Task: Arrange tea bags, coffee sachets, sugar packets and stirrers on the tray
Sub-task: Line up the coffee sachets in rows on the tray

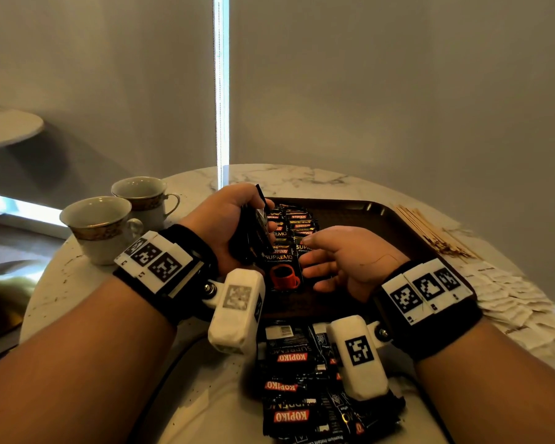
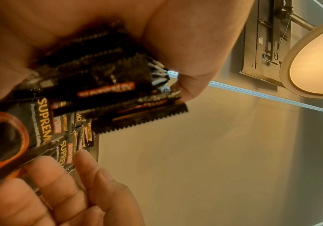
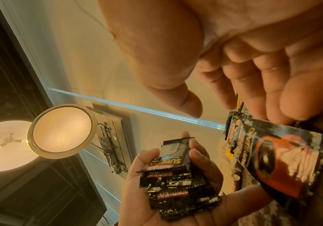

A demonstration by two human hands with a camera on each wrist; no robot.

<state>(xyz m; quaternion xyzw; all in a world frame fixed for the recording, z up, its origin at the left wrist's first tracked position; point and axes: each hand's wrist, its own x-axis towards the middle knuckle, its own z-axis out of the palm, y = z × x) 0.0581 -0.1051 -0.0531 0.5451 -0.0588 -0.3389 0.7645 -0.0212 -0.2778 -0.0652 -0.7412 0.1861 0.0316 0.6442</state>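
A dark brown tray (image 1: 385,219) lies on the marble table. On its left part, black coffee sachets (image 1: 293,230) overlap in a row running away from me. The nearest sachet (image 1: 282,272) shows a red cup. My left hand (image 1: 257,219) hovers over the tray's left edge and grips a stack of coffee sachets (image 2: 108,76), also seen from the right wrist as a stack (image 3: 176,175). My right hand (image 1: 311,254) hangs over the tray with relaxed fingers. Its fingertips (image 3: 292,107) are at the red-cup sachet (image 3: 284,160) and hold nothing.
A loose pile of coffee sachets (image 1: 305,382) lies on the table before the tray. Wooden stirrers (image 1: 430,229) lie right of the tray, with white paper packets (image 1: 510,302) spread nearer. Two gold-rimmed cups (image 1: 100,225) stand at the left.
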